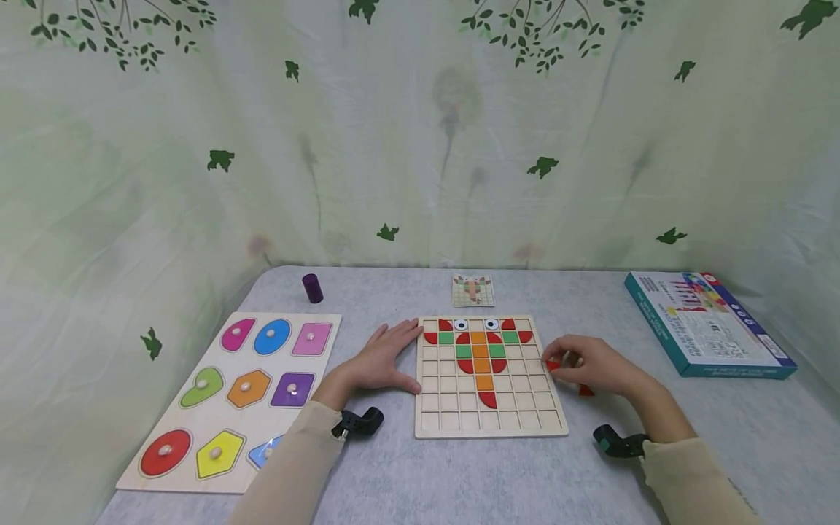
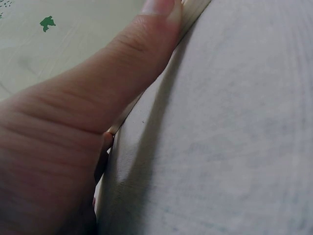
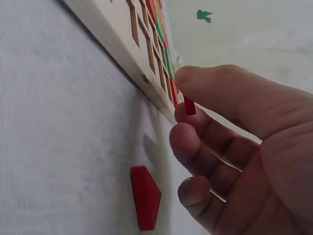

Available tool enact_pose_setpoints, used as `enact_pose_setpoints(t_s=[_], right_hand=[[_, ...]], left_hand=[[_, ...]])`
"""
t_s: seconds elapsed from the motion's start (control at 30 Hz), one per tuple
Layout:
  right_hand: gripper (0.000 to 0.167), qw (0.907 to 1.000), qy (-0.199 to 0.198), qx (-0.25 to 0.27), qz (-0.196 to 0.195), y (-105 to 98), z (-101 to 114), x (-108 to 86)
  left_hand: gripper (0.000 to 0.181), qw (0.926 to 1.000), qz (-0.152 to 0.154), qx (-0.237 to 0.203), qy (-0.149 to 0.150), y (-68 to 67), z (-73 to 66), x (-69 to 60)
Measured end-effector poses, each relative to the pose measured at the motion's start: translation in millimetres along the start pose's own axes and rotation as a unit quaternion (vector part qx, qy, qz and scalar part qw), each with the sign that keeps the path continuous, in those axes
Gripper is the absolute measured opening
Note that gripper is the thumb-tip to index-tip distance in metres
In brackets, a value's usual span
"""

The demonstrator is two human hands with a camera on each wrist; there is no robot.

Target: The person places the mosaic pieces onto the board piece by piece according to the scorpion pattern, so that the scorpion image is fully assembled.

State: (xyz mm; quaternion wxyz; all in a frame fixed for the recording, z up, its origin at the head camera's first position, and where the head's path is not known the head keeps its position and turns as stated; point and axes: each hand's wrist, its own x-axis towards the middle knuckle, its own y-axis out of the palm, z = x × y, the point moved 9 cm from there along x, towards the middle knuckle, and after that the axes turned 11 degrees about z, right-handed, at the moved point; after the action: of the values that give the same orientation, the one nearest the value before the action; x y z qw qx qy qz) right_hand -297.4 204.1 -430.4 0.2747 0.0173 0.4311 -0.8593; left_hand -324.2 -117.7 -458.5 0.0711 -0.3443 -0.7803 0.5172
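Note:
A wooden grid board [image 1: 446,421] lies on the table with red, green and orange pieces and two eye pieces set in its cells. My left hand [image 1: 380,361] touches the board's left edge, fingers spread and fairly straight; its thumb [image 2: 132,63] lies along that edge. Beside the board's right edge, my right hand [image 1: 593,363] pinches a small red piece [image 3: 190,105] between thumb and forefinger, which hide much of its shape. Another red piece [image 3: 145,198] lies on the table under the right hand.
To the left lies a knob puzzle board [image 1: 256,423] of coloured shapes, partly covered by my left sleeve. A dark purple cylinder [image 1: 313,289] and a small pattern card [image 1: 473,291] are at the back. A teal-edged box [image 1: 715,328] sits at the right.

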Motion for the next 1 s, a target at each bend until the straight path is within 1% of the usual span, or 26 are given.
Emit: enact_pose_setpoints(t_s=[0.23,0.33,0.47,0.63,0.77,0.9,1.0], right_hand=[[0.021,0.9999,-0.005,-0.005,-0.009,4,13,2.5],[0.022,0.9998,-0.014,-0.008,-0.005,6,18,3.2],[0.022,0.9994,-0.034,-0.002,0.011,12,28,3.9],[0.018,0.998,-0.052,0.003,0.034,20,38,6.5],[0.015,0.9969,-0.061,0.001,0.051,27,46,8.5],[0.014,0.9954,-0.065,0.011,0.07,36,54,9.7],[0.013,0.9941,-0.07,0.015,0.081,42,60,10.0]], left_hand=[[0.114,1.0,0.0,-0.003,0.0,0.1,-0.3,-0.2],[0.114,1.0,-0.001,-0.003,0.001,0.0,-0.4,-0.2],[0.114,1.0,-0.001,-0.002,0.001,0.3,0.4,0.0],[0.115,1.0,-0.002,-0.002,0.001,0.6,1.0,0.3],[0.115,1.0,-0.001,-0.003,0.001,0.6,0.5,0.1],[0.115,1.0,0.001,0.001,-0.003,0.8,0.4,0.2],[0.115,1.0,-0.002,-0.001,0.0,0.1,-0.6,0.1]])
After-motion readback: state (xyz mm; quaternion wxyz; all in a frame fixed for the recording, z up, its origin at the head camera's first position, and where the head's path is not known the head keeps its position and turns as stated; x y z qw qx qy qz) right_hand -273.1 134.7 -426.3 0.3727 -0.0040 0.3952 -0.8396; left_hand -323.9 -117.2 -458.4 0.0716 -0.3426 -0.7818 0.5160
